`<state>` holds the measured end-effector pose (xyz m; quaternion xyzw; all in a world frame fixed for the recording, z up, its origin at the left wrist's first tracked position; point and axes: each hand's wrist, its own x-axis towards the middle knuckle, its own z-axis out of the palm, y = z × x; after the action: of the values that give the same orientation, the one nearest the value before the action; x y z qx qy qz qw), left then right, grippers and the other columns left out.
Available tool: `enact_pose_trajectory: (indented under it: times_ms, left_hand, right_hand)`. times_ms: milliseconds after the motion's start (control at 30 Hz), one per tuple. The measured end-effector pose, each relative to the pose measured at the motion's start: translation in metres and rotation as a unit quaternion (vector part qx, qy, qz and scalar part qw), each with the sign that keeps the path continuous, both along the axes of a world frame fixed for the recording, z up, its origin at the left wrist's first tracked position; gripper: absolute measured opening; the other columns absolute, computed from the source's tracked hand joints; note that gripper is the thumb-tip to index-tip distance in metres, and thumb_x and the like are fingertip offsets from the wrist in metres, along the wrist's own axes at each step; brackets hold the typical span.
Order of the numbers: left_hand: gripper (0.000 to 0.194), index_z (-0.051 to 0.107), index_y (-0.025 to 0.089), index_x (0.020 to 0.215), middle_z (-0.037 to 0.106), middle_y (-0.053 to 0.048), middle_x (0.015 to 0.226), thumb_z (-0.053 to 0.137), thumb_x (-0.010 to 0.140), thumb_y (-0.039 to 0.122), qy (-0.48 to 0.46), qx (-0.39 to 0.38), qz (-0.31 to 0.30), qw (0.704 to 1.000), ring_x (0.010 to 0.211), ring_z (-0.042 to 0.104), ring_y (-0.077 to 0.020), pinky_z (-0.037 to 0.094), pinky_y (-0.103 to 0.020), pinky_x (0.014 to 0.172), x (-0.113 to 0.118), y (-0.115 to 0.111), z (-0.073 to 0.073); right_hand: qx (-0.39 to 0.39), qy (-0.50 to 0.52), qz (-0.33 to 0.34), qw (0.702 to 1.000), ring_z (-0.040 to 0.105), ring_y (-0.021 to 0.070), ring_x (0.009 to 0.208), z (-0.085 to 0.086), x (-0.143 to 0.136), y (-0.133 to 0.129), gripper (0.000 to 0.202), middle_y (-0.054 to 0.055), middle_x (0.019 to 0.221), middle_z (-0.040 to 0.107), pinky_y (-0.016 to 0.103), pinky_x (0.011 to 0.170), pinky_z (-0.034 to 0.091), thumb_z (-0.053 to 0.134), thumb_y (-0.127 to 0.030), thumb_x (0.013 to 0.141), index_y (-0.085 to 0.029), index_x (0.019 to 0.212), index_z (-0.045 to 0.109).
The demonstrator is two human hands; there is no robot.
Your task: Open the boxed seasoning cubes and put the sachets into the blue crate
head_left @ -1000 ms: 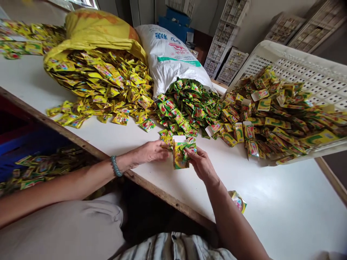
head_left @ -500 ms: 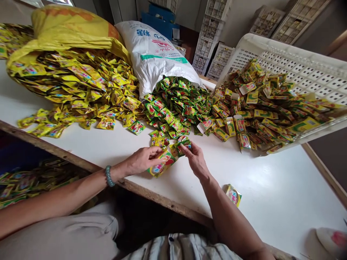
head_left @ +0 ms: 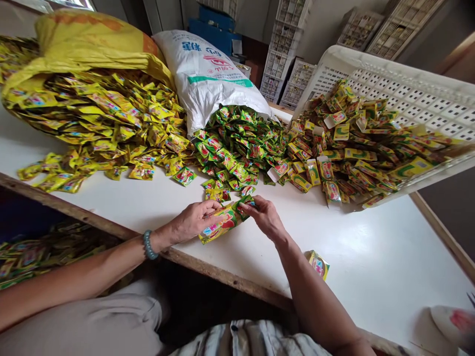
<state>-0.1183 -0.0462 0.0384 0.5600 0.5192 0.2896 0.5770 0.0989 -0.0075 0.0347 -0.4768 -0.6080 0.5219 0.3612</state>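
My left hand is closed on a small yellow and green box, tilted above the white table near its front edge. A green candy packet is pinched between the thumb and fingers of my right hand, right at the box's upper right end. Whether part of the packet is inside the box I cannot tell. Just beyond the hands lie a few loose yellow packets and a heap of green packets, which spills from a white sack.
Yellow packets pour from a yellow sack at left. On the right, a tipped white plastic basket spills small boxes. One box lies by my right forearm. A white object stands at the right front. Crates are stacked behind.
The green packet in my right hand has come down closer against the end of the box. My left hand keeps its hold on the box. The whole view has shifted slightly.
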Motion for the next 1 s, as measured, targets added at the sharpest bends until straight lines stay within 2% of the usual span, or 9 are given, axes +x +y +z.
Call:
enact_pose_trajectory:
  times_ms: [67, 167, 333, 433, 600, 667, 767, 833, 1000]
  left_hand:
    - [0.048, 0.063, 0.018, 0.1, 0.074, -0.006, 0.086, 0.072, 0.07, 0.055, -0.011, -0.004, 0.005, 1.0, 0.085, 0.069, -0.0254, 0.055, -0.034, 0.073, 0.003, 0.001, 0.003]
    - [0.051, 0.064, 0.017, 0.107, 0.074, -0.007, 0.095, 0.075, 0.069, 0.049, -0.078, -0.032, 0.013, 0.996, 0.089, 0.069, -0.0253, 0.054, -0.035, 0.078, 0.007, 0.0, 0.006]
    - [0.05, 0.066, 0.018, 0.11, 0.073, -0.006, 0.102, 0.08, 0.067, 0.039, -0.153, -0.085, 0.03, 0.984, 0.094, 0.067, -0.0233, 0.053, -0.033, 0.082, 0.012, -0.003, 0.006]
    - [0.048, 0.068, 0.019, 0.107, 0.074, -0.003, 0.096, 0.083, 0.064, 0.033, -0.162, -0.103, 0.034, 0.981, 0.091, 0.067, -0.0208, 0.052, -0.031, 0.083, 0.011, -0.003, 0.009]
    - [0.037, 0.071, 0.016, 0.09, 0.074, 0.0, 0.083, 0.086, 0.059, 0.031, -0.155, -0.129, 0.029, 0.979, 0.075, 0.066, -0.0164, 0.053, -0.028, 0.075, 0.006, -0.004, 0.017]
    - [0.036, 0.071, 0.016, 0.087, 0.073, 0.0, 0.081, 0.086, 0.058, 0.032, -0.148, -0.13, 0.025, 0.98, 0.072, 0.065, -0.0159, 0.053, -0.028, 0.073, 0.004, -0.005, 0.018]
    - [0.039, 0.071, 0.016, 0.088, 0.074, 0.0, 0.082, 0.086, 0.058, 0.033, -0.142, -0.125, 0.029, 0.981, 0.073, 0.066, -0.0165, 0.053, -0.029, 0.075, 0.002, -0.006, 0.017]
    - [0.039, 0.07, 0.016, 0.09, 0.074, 0.0, 0.084, 0.086, 0.058, 0.034, -0.138, -0.112, 0.027, 0.984, 0.077, 0.067, -0.0175, 0.053, -0.03, 0.079, 0.001, -0.006, 0.014]
    - [0.038, 0.071, 0.017, 0.093, 0.075, 0.0, 0.092, 0.083, 0.062, 0.035, -0.078, -0.027, 0.005, 0.997, 0.083, 0.067, -0.0193, 0.053, -0.029, 0.08, -0.003, -0.001, 0.005]
  right_hand:
    - [0.033, 0.004, -0.043, 0.999, 0.04, 0.0126, 0.063, 0.0, -0.007, -0.001, 0.043, -0.002, 0.063, 0.047, 0.026, 0.058, 0.033, 0.071, -0.054, 0.07, -0.018, 0.056, 0.052]
    - [0.04, 0.046, -0.097, 0.993, 0.044, 0.0136, 0.064, 0.0, -0.019, -0.006, 0.04, -0.001, 0.066, 0.051, 0.027, 0.059, 0.037, 0.071, -0.055, 0.07, -0.019, 0.062, 0.055]
    - [0.086, 0.029, -0.131, 0.987, 0.05, 0.0145, 0.066, -0.004, -0.036, -0.02, 0.031, 0.0, 0.073, 0.059, 0.028, 0.064, 0.043, 0.07, -0.05, 0.074, -0.021, 0.077, 0.059]
    - [0.085, 0.021, -0.107, 0.99, 0.049, 0.0144, 0.066, -0.005, -0.034, -0.022, 0.031, 0.0, 0.074, 0.06, 0.028, 0.065, 0.044, 0.072, -0.049, 0.072, -0.022, 0.077, 0.059]
    - [-0.015, 0.076, 0.012, 0.997, 0.054, 0.0166, 0.07, -0.005, -0.022, -0.016, 0.036, 0.002, 0.079, 0.065, 0.029, 0.064, 0.045, 0.075, -0.049, 0.07, -0.021, 0.088, 0.064]
    - [0.014, 0.049, -0.005, 0.999, 0.056, 0.0172, 0.072, -0.004, -0.021, -0.016, 0.033, 0.003, 0.08, 0.066, 0.03, 0.069, 0.046, 0.074, -0.049, 0.071, -0.02, 0.084, 0.065]
    - [0.106, -0.037, -0.054, 0.992, 0.056, 0.0179, 0.075, 0.001, -0.026, -0.021, 0.03, 0.003, 0.077, 0.066, 0.032, 0.075, 0.045, 0.072, -0.048, 0.073, -0.019, 0.076, 0.064]
    - [0.143, -0.068, -0.053, 0.986, 0.057, 0.0185, 0.076, 0.005, -0.028, -0.025, 0.029, 0.003, 0.077, 0.067, 0.032, 0.076, 0.045, 0.07, -0.048, 0.075, -0.019, 0.073, 0.065]
    - [0.092, -0.029, -0.003, 0.995, 0.062, 0.0184, 0.081, 0.01, -0.024, -0.027, 0.029, 0.003, 0.082, 0.068, 0.03, 0.076, 0.047, 0.064, -0.048, 0.082, -0.021, 0.093, 0.069]
